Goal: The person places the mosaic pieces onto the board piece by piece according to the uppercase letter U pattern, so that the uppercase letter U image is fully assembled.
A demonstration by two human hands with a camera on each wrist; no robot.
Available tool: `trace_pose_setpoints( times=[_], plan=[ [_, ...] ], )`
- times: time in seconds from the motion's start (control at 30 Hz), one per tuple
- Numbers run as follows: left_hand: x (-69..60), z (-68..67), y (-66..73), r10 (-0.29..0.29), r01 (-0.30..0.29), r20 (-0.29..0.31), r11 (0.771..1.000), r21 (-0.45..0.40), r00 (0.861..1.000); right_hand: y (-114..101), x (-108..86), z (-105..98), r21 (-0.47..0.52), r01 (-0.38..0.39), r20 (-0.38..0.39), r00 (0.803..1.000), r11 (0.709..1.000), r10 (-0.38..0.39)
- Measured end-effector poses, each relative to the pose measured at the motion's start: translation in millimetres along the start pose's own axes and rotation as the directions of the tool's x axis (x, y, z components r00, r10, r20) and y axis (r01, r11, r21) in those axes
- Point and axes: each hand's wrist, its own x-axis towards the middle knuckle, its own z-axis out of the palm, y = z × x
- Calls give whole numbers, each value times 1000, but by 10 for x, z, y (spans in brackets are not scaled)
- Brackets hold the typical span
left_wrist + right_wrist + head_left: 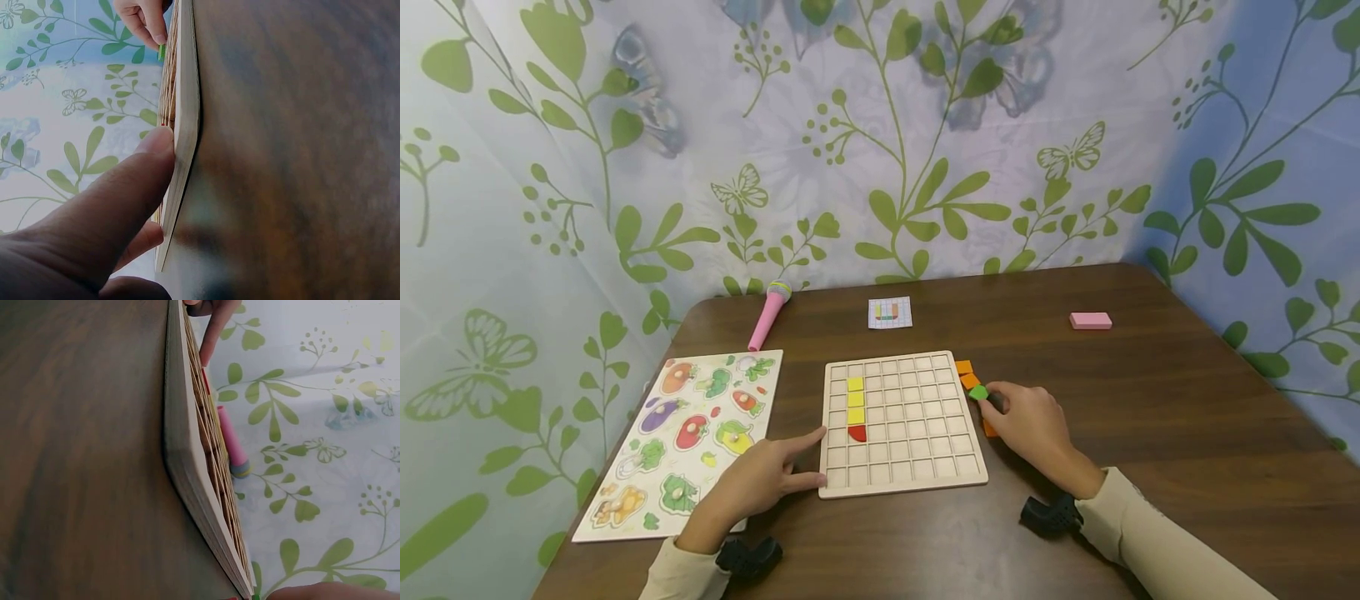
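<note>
A wooden grid board [917, 477] lies on the table. One column holds yellow square tiles [856, 399], with a red rounded-corner tile [857, 433] just below them. My left hand [752, 479] touches the board's left edge with extended thumb and index finger. Beside the right edge, my right hand [1032, 427] pinches a green tile [978, 392] between thumb and fingers. Orange tiles [964, 367] lie along that edge, partly hidden by the right hand. In the left wrist view the green tile [161, 51] shows at the right hand's fingertips.
A vegetable puzzle board [700, 400] lies at left, partly under the left forearm. Farther back are a pink toy microphone [767, 318], a small pattern card [890, 312] with a coloured U shape, and a pink block [1090, 321]. A patterned cloth [865, 167] hangs behind the table.
</note>
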Motion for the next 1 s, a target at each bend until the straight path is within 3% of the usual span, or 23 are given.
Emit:
trace_pose_setpoints(
  times=[0.2,0.47,0.8,1.0],
  plan=[
    [5,-1,-2,4,-4,-4,1000,0,1000,-11,2,-1,12,47,-32,998,999,-47],
    [2,-4,-2,-2,2,4,1000,-2,1000,-114,-39,-1,27,123,-21,992,992,-122],
    [9,-1,-1,-11,11,6,1000,0,1000,-254,-29,93,205,122,82,987,971,-141],
    [21,4,-13,-19,19,11,1000,8,1000,-372,-36,152,248,162,127,972,955,-198]
  ],
)
